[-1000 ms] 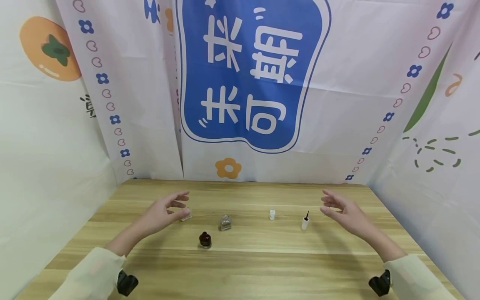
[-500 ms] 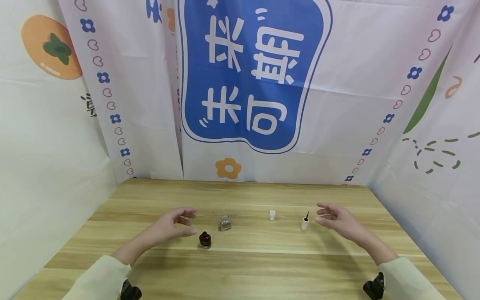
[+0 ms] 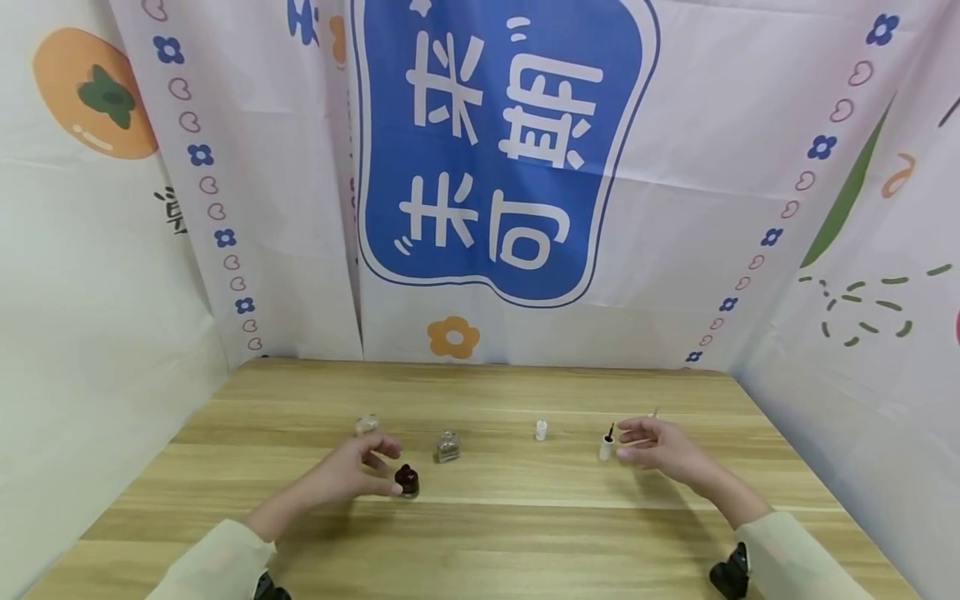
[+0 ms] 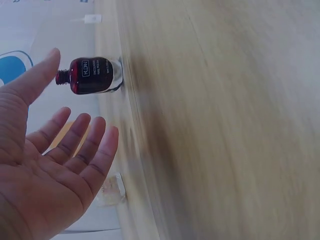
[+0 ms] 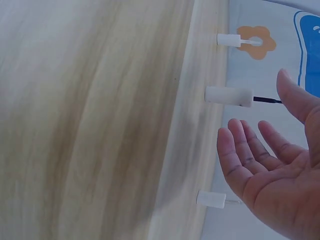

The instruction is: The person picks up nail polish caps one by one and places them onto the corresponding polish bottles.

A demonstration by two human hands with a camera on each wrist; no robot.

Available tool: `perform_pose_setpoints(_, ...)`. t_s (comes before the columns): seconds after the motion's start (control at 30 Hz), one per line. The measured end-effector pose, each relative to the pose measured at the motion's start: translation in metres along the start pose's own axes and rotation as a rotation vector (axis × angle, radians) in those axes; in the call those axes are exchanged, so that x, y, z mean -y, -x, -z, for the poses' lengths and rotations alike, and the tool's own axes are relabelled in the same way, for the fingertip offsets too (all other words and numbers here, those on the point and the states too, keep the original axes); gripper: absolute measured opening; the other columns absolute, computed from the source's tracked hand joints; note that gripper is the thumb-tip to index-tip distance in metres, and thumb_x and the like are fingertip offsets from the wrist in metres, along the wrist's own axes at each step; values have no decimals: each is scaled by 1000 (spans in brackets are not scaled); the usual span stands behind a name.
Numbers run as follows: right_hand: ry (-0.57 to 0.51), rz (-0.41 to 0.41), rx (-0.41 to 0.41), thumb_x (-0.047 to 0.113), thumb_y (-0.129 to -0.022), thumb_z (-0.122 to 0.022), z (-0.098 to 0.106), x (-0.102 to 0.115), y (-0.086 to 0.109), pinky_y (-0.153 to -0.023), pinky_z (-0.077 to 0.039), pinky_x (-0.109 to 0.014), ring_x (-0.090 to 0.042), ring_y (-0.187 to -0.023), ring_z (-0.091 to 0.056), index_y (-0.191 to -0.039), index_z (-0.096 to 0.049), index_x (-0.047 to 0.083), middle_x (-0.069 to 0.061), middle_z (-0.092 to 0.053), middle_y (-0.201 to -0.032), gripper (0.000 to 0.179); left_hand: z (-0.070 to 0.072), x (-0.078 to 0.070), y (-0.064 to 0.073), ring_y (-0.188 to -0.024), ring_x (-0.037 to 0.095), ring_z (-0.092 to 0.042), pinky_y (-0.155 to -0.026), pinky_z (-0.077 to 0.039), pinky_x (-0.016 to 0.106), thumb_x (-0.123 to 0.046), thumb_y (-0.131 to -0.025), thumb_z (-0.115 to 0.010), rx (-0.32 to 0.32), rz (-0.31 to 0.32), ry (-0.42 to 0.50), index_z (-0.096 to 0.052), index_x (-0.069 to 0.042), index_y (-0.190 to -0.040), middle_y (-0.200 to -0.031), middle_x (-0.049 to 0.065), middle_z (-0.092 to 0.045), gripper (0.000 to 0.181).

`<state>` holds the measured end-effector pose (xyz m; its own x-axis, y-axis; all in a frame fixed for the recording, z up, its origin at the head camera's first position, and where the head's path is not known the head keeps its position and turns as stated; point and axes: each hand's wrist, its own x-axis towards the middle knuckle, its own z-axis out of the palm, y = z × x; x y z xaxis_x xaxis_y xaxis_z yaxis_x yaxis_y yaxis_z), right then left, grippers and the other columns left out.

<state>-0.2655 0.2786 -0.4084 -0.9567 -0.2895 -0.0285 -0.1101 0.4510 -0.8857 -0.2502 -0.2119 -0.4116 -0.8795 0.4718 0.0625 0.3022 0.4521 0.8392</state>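
Note:
An uncapped bottle of dark red nail polish (image 3: 407, 481) stands upright on the table, and my left hand (image 3: 360, 471) is beside it, fingers relaxed and apart. In the left wrist view, its threaded neck points toward the thumb (image 4: 42, 75), with the palm bare. On the right, a white nail polish cap (image 3: 607, 447) stands with its dark brush upward. Just right of it, my right hand (image 3: 654, 450) has loosely bent fingers and holds nothing. The right wrist view puts this cap (image 5: 227, 95) between the thumb side and the fingertips.
Two clear glass bottles, one (image 3: 447, 447) near the red bottle and one (image 3: 366, 424) behind the left hand, stand on the wooden table (image 3: 480, 550). A smaller white cap (image 3: 541, 430) stands mid-table. Another white cap (image 5: 211, 199) is beyond the right hand. Printed cloth (image 3: 675, 250) hangs around the table.
The left hand has moved down and right to the red bottle, uncovering the clear bottle behind it. The right hand has moved left and down toward the cap with the dark brush.

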Motion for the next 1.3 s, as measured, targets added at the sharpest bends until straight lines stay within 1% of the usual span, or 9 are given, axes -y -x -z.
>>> perform_pose_setpoints(0.2,-30,-24,-14,15,-87,-74,-6,-1,-5,-81,-54,-43,-26,-98,-62,-129,-49,-11,-19,-59,-115,55,-3,2,-2,-96,30,-58,-78,-54,34,-13,-74,-84,-5,26,13,-55,7,-122,-118,22,-57,59)
perform_pose_setpoints(0.4,-47,-52,-31,8,-87,-72,-12,-2,-9,-76,-54,-41,-20,-91,-61,-125,-49,-13,-19,-60,-111,49,-6,5,-4,-91,26,-58,-73,-54,31,-8,-74,-83,10,28,41,-57,7,-117,-114,18,-58,53)
perform_pose_setpoints(0.6,-65,-70,-43,4,-85,-73,-16,-5,-13,-72,-54,-37,-19,-88,-59,-122,-51,-13,-17,-59,-108,46,-7,6,-5,-86,25,-59,-67,-54,29,-4,-74,-82,21,20,79,-59,8,-113,-110,14,-60,47)
perform_pose_setpoints(0.77,-86,-91,-62,3,-83,-74,-18,-8,-17,-70,-55,-35,-19,-85,-59,-119,-53,-13,-16,-59,-106,44,-8,8,-7,-81,24,-59,-63,-53,27,-3,-74,-81,30,27,85,-61,4,-109,-105,13,-60,41)
perform_pose_setpoints(0.9,-84,-99,-76,2,-82,-74,-21,-10,-19,-70,-55,-35,-18,-84,-59,-117,-54,-12,-15,-60,-105,42,-9,10,-8,-80,24,-58,-61,-51,26,-2,-74,-81,45,42,93,-61,2,-107,-100,10,-60,39)
perform_pose_setpoints(1.0,-65,-88,-73,2,-82,-74,-23,-10,-20,-69,-55,-35,-19,-84,-59,-114,-56,-11,-14,-61,-104,39,-10,11,-8,-79,23,-57,-60,-50,25,-2,-74,-81,54,46,91,-62,1,-106,-98,10,-61,37)
perform_pose_setpoints(1.13,-34,-89,-73,2,-83,-74,-26,-10,-22,-66,-54,-33,-20,-83,-57,-109,-60,-7,-11,-62,-100,31,-10,11,-9,-77,22,-56,-60,-48,25,-2,-74,-81,50,45,71,-63,-1,-104,-99,10,-61,35)
perform_pose_setpoints(1.3,-10,-104,-90,3,-85,-73,-28,-8,-22,-64,-52,-32,-20,-81,-54,-104,-60,-4,-10,-61,-97,24,-10,10,-10,-77,22,-55,-61,-48,26,-2,-74,-80,51,41,50,-65,-2,-102,-97,9,-61,32)
